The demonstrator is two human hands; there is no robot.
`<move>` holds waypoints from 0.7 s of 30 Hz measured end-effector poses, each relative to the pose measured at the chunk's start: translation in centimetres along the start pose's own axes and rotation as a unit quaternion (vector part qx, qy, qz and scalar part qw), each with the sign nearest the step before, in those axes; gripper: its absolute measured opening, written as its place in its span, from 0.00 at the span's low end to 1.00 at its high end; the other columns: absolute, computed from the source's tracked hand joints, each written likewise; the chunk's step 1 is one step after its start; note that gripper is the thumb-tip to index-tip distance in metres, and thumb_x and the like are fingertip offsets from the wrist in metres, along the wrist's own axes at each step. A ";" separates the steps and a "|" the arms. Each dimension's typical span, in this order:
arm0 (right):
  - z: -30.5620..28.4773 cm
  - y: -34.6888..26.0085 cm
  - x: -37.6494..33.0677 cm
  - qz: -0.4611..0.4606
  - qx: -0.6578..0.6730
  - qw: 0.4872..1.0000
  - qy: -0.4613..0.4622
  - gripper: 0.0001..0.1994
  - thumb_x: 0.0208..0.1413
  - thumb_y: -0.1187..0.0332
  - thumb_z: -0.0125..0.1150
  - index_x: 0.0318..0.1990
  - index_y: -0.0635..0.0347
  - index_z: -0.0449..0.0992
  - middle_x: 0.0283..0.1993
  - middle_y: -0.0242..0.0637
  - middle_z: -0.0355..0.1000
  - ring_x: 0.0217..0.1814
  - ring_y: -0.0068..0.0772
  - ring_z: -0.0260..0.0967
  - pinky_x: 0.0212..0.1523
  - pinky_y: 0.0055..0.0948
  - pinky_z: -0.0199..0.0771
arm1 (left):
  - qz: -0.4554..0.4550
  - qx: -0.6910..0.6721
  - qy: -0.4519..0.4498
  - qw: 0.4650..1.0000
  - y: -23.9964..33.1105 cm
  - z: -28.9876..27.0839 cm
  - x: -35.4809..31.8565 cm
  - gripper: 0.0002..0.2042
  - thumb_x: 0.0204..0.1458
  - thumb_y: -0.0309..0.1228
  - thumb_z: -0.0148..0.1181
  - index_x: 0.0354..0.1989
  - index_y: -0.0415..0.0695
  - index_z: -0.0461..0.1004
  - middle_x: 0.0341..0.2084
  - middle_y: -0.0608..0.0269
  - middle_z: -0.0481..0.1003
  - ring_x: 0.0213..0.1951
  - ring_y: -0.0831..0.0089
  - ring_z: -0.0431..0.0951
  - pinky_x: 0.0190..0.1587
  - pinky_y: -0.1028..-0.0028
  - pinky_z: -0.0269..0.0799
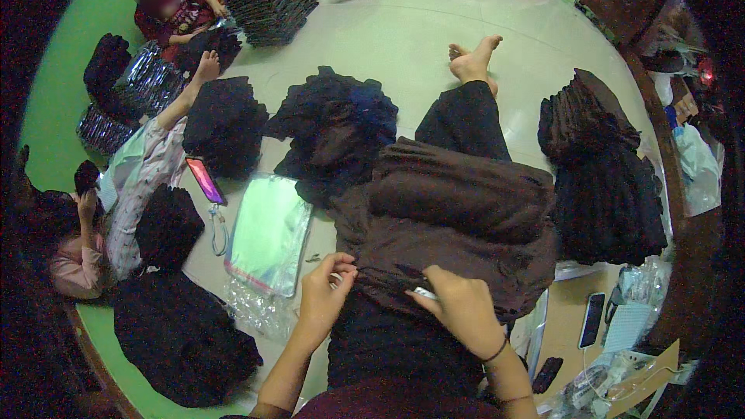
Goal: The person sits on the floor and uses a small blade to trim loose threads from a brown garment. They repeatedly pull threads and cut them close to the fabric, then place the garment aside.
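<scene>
- Your left hand (322, 295) has thumb and fingertips drawn together at the cloth's near edge; whether fabric is pinched between them, you can't tell from here.
- Your right hand (466, 306) grips a small white object (424, 292) between thumb and fingers, at the same edge.
- There's the brown cloth (450, 252), spread across your lap at twelve o'clock from your hands: dull, dark, softly wrinkled, its far part doubled into a thick fold (466, 195).
- Edges now: a dark garment heap (334, 124) crowds it at eleven, a stack of folded cloth (601, 194) stands just beside it at two, and clear packets (272, 225) lie near at nine.
- Open room: bare floor (535, 39) beyond your foot (471, 66), toward one.
- The fold's long axis runs nearly nine to three, its right end dipping toward four.
</scene>
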State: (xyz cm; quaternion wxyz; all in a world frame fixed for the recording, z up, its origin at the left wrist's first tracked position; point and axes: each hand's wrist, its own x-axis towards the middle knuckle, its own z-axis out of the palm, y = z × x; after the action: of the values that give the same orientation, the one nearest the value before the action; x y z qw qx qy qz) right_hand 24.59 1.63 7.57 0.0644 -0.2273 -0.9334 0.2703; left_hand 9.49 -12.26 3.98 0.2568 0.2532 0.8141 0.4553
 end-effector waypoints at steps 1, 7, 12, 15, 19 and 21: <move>0.6 -0.2 0.3 -0.017 -0.005 1.000 -0.009 0.14 0.42 0.60 0.60 0.29 0.60 0.66 0.22 0.42 0.68 0.24 0.42 0.69 0.21 0.34 0.67 | 0.002 -0.003 0.004 1.000 0.0 -0.1 -0.1 0.09 0.44 0.25 0.57 0.35 0.40 0.70 0.26 0.61 0.75 0.30 0.77 0.74 0.32 0.79 0.67; 2.8 -1.0 1.4 -0.057 -0.060 0.996 -0.039 0.13 0.44 0.60 0.57 0.28 0.58 0.64 0.21 0.38 0.68 0.22 0.37 0.70 0.20 0.31 0.69 | 0.013 -0.047 0.043 0.998 -0.2 -0.1 -0.3 0.07 0.43 0.21 0.58 0.30 0.39 0.66 0.23 0.65 0.72 0.30 0.77 0.74 0.34 0.78 0.69; 3.2 -1.4 2.1 -0.083 -0.092 0.992 -0.031 0.10 0.45 0.63 0.55 0.26 0.57 0.64 0.21 0.37 0.68 0.20 0.34 0.70 0.18 0.29 0.69 | 0.023 -0.062 0.049 0.997 0.2 -0.3 -0.2 0.08 0.41 0.19 0.58 0.26 0.40 0.63 0.22 0.64 0.71 0.29 0.77 0.74 0.35 0.77 0.71; 3.4 -1.6 2.4 -0.103 -0.113 0.988 -0.024 0.05 0.46 0.68 0.50 0.24 0.57 0.65 0.20 0.35 0.68 0.20 0.31 0.71 0.17 0.25 0.71 | 0.021 -0.032 0.043 0.998 0.5 -0.7 -0.3 0.09 0.41 0.19 0.58 0.24 0.40 0.62 0.22 0.62 0.71 0.29 0.77 0.74 0.35 0.77 0.71; 3.9 -1.8 2.7 -0.101 -0.125 0.986 -0.034 0.08 0.44 0.65 0.55 0.25 0.58 0.64 0.20 0.37 0.68 0.20 0.33 0.70 0.17 0.27 0.69 | 0.015 -0.036 0.045 0.998 0.8 -0.9 -0.4 0.09 0.41 0.19 0.57 0.23 0.40 0.61 0.22 0.61 0.71 0.29 0.78 0.73 0.35 0.77 0.70; 4.1 -1.9 2.9 -0.097 -0.124 0.987 -0.036 0.11 0.43 0.63 0.58 0.26 0.58 0.63 0.20 0.38 0.68 0.20 0.34 0.70 0.18 0.28 0.68 | 0.023 -0.033 0.045 0.998 0.8 -1.0 -0.5 0.09 0.41 0.19 0.57 0.23 0.40 0.61 0.22 0.61 0.72 0.29 0.78 0.73 0.35 0.77 0.69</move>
State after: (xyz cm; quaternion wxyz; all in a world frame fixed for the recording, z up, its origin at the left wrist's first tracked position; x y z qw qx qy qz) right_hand 20.31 -0.35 5.12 0.0279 -0.1322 -0.9789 0.1530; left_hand 9.33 -12.79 5.19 0.2178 0.2428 0.8030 0.4988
